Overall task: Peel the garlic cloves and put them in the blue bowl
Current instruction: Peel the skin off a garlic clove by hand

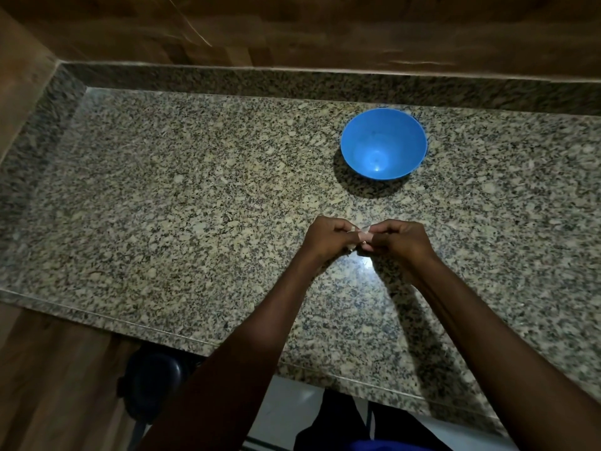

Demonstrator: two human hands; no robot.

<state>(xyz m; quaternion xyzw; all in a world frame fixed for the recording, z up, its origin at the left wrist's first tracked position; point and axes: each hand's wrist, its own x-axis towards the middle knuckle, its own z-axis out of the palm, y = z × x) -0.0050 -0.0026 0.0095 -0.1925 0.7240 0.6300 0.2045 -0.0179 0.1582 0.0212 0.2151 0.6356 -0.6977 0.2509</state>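
A blue bowl (383,143) stands on the speckled granite counter (182,203), right of the middle, and nothing shows inside it. Nearer to me, my left hand (328,239) and my right hand (403,242) meet fingertip to fingertip just above the counter. Between them they pinch a small pale garlic clove (361,235) with papery skin. Most of the clove is hidden by my curled fingers.
The counter has a raised granite lip along the back and left, with wood panelling (292,27) behind. Its front edge runs diagonally at lower left. Below it are a dark round object (153,382) and a pale floor.
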